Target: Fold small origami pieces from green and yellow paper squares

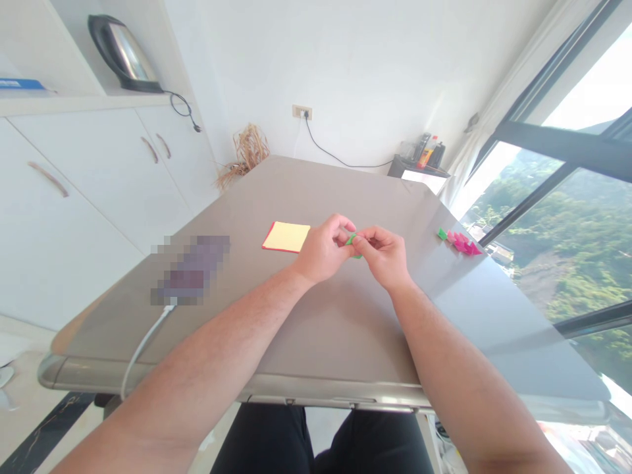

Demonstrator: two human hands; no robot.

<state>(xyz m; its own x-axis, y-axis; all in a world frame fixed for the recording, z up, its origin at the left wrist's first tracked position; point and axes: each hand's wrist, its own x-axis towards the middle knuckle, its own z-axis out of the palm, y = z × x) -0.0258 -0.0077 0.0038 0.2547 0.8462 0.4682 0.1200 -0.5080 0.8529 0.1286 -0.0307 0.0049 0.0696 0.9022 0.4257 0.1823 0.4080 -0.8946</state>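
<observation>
Above the middle of the table, my left hand (324, 249) and my right hand (384, 255) meet fingertip to fingertip. Both are closed on a small piece of green paper (351, 239), mostly covered by the fingers; its folds are too hidden to make out. Just left of my left hand, partly behind it, lies a stack of yellow paper (286, 237) with a red edge. Off to the right, near the table's edge, sits a row of small folded paper pieces (463, 242), several pink and one green at its left end.
On the grey table (340, 329), a blurred-out device (192, 270) lies at left with a white cable (145, 342) running over the front edge. A kettle (126, 56) stands on the shelf. Bottles (427, 151) stand on a small cabinet at the back right, near the window.
</observation>
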